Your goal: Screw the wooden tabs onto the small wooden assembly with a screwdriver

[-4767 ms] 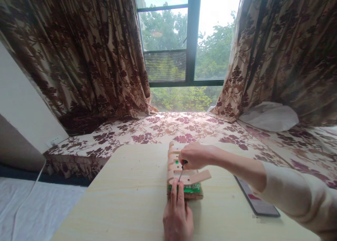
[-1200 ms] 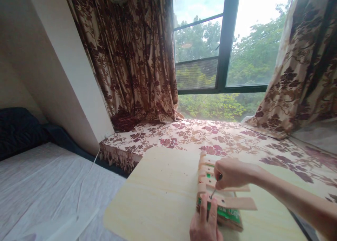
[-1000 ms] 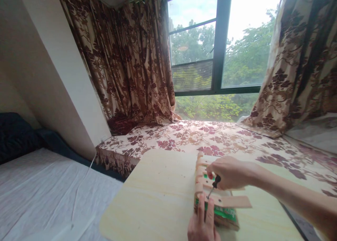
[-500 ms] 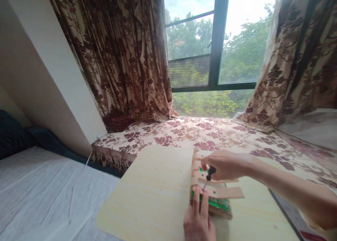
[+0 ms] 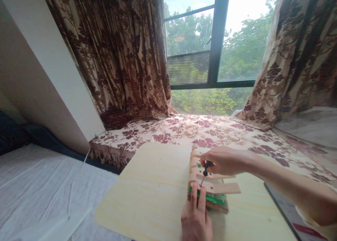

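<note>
Small screwdriver (image 5: 203,173) is pinched in R hand (image 5: 223,160), tip set on wooden slat assembly (image 5: 207,178) atop green packet (image 5: 214,199) at table (image 5: 147,199) centre-right — L hand (image 5: 195,218), fingers together, presses near edge, prob. for steadying.

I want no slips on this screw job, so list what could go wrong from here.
1. The left hand presses its fingers right beside the tip of the screwdriver held by the right hand; a slip could jab them.
2. The wooden piece sits on a green-labelled packet, a soft base that may shift under pressure.
3. One slat sticks out sideways, unsupported, and could twist.
</note>
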`<state>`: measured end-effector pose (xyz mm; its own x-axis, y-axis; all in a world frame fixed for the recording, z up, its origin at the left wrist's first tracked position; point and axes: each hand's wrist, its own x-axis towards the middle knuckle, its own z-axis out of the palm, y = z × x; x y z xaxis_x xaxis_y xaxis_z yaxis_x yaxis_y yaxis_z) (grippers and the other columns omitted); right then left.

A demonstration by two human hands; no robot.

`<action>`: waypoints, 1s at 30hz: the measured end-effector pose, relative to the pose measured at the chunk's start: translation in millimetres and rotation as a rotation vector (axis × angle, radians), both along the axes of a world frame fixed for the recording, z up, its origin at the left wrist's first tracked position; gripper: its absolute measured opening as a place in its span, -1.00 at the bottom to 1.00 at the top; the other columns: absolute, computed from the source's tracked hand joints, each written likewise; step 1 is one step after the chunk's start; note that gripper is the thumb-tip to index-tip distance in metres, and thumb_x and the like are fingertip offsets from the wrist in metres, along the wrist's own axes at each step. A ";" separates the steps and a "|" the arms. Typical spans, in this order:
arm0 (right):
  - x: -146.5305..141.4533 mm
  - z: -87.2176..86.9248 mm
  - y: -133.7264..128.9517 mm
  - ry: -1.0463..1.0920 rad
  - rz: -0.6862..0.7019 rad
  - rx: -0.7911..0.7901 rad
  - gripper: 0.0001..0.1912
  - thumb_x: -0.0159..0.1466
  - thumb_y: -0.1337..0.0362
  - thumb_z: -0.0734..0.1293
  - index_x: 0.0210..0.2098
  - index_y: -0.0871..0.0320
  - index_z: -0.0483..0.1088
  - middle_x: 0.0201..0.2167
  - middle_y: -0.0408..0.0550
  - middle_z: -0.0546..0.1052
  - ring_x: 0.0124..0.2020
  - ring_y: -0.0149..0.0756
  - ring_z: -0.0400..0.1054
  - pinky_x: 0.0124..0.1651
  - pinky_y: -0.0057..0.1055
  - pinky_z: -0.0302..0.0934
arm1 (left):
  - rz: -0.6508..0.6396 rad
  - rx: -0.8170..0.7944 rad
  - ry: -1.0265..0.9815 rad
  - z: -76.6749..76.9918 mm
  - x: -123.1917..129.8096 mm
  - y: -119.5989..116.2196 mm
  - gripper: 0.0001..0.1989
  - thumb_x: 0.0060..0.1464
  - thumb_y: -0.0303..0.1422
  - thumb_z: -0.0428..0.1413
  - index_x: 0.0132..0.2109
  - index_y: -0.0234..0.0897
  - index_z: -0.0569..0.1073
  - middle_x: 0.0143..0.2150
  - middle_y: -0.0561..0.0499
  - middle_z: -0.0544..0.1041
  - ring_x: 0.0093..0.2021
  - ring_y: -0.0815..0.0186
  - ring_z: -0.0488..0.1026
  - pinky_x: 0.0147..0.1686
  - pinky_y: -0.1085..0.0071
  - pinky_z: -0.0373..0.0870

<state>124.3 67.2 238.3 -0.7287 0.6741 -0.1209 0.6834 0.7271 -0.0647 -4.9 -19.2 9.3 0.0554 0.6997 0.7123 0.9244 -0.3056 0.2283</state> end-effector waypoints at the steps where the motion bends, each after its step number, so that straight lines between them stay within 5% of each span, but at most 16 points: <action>1: 0.2 -0.6 -0.1 0.011 0.017 -0.006 -0.73 0.13 0.33 0.18 -0.23 0.11 0.45 -0.38 -0.01 0.53 -0.38 -0.27 0.36 -0.45 -0.45 -0.03 | -0.008 -0.004 -0.002 0.6 -0.1 -0.4 -0.27 -0.11 -0.64 -0.10 0.26 -0.17 0.05 0.27 -0.08 0.14 0.14 0.24 0.27 -0.05 0.36 0.40; 20: -3.5 -3.1 0.2 -0.034 -0.070 -0.012 -0.70 0.16 0.23 0.16 -0.28 0.19 0.49 -0.40 0.06 0.53 -0.41 -0.27 0.35 -0.49 -0.45 -0.06 | -0.014 -0.003 0.000 0.8 -0.2 0.1 -0.28 -0.09 -0.65 -0.12 0.26 -0.20 0.04 0.27 -0.10 0.14 0.17 0.22 0.23 -0.03 0.35 0.39; 26: -1.2 5.3 -0.3 0.026 0.015 -0.066 -0.71 0.06 0.33 0.23 -0.23 0.10 0.46 -0.40 -0.08 0.53 -0.42 -0.34 0.32 -0.45 -0.49 -0.02 | -0.026 -0.032 0.006 4.4 -0.6 -1.1 -0.24 -0.13 -0.68 -0.12 0.26 -0.20 0.02 0.28 -0.11 0.13 0.18 0.21 0.22 -0.02 0.33 0.38; 30: -4.8 -2.2 0.6 -0.013 -0.030 -0.014 -0.72 0.16 0.27 0.16 -0.31 0.18 0.48 -0.42 0.03 0.52 -0.42 -0.30 0.33 -0.46 -0.46 -0.04 | -0.016 -0.029 0.001 4.9 -0.3 -1.3 -0.27 -0.09 -0.67 -0.12 0.26 -0.19 0.04 0.27 -0.11 0.14 0.17 0.22 0.23 -0.02 0.34 0.38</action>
